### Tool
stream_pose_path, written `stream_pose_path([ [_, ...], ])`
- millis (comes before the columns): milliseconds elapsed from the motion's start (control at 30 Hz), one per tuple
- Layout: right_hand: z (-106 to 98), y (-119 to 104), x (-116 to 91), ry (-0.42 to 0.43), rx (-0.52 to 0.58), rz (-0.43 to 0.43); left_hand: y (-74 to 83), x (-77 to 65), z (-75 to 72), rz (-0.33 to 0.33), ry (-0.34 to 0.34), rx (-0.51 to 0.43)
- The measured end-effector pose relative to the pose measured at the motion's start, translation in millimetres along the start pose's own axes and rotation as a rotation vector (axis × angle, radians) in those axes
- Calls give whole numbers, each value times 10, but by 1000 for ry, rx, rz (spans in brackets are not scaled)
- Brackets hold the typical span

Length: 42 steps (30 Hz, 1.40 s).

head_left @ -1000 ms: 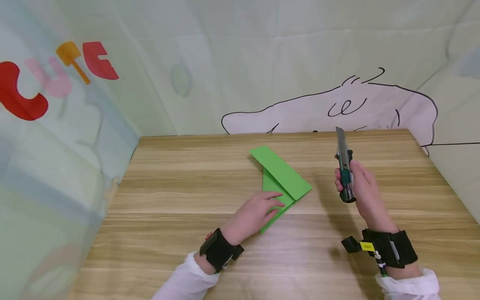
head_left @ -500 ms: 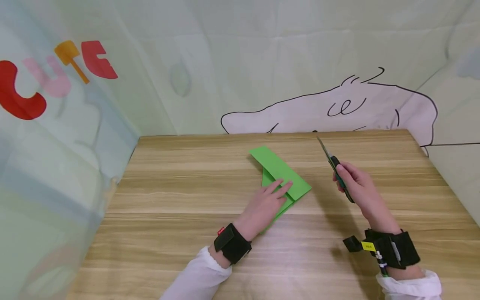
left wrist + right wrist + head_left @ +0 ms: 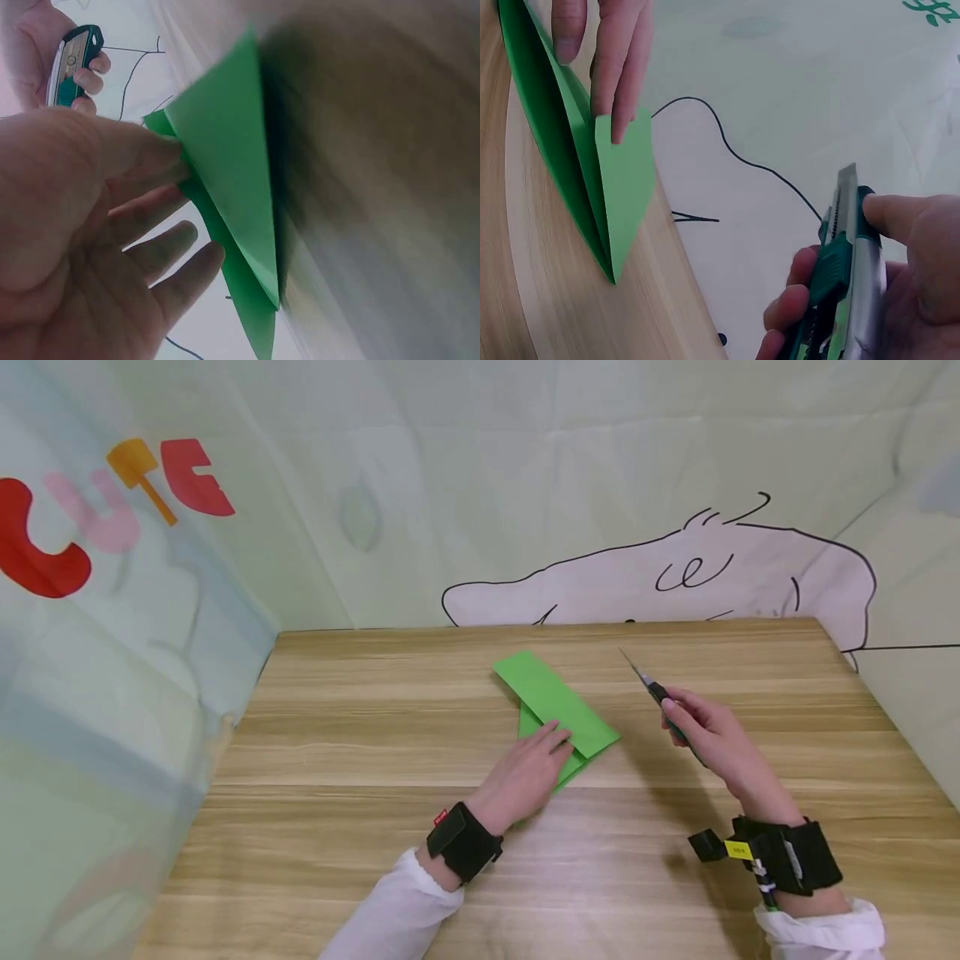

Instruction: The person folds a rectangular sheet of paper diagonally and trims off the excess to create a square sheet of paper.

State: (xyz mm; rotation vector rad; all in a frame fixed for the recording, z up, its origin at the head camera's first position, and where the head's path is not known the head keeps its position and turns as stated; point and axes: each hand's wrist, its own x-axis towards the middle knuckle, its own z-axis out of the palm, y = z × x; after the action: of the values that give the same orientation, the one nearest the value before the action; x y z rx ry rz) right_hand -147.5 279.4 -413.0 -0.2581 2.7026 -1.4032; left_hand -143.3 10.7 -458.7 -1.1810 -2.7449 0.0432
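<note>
Folded green paper (image 3: 558,702) lies on the wooden table, with a long flap across its upper side. My left hand (image 3: 522,777) rests on it, the fingers extended over the flap's lower edge. The left wrist view shows the thumb and fingers at the near edge of the paper (image 3: 225,157); their exact contact is partly hidden. To the right, my right hand (image 3: 708,731) grips a utility knife (image 3: 663,699) above the table. Its blade (image 3: 846,195) is out and points up and left in the head view, apart from the paper.
The wooden table (image 3: 360,727) reaches back to a pale printed backdrop (image 3: 487,485). Another backdrop panel with coloured letters (image 3: 135,468) stands along the left side. A black strap with a small camera (image 3: 783,856) sits on the right wrist, and another strap (image 3: 465,842) on the left.
My left hand has moved up and right onto the flap, and the paper has shifted slightly left. The right hand has turned the utility knife so its blade leans left and lower.
</note>
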Motion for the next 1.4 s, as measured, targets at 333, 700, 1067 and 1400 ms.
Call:
stream_pose_path([
  [333,-148,120,-52,-142,-318,33,-263,-80,-63,-130,5,-263],
  [700,-101,153,-22,-170,-373,-14,-293,-91,-60,-84,-46,-164],
  [1067,-26,171,-13,-241,-474,-68,-320,-77,-48,-84,-65,-250],
  [1400,198,112,23,-262,-494,-87,-342,-67,-48,-127,-90,-354],
])
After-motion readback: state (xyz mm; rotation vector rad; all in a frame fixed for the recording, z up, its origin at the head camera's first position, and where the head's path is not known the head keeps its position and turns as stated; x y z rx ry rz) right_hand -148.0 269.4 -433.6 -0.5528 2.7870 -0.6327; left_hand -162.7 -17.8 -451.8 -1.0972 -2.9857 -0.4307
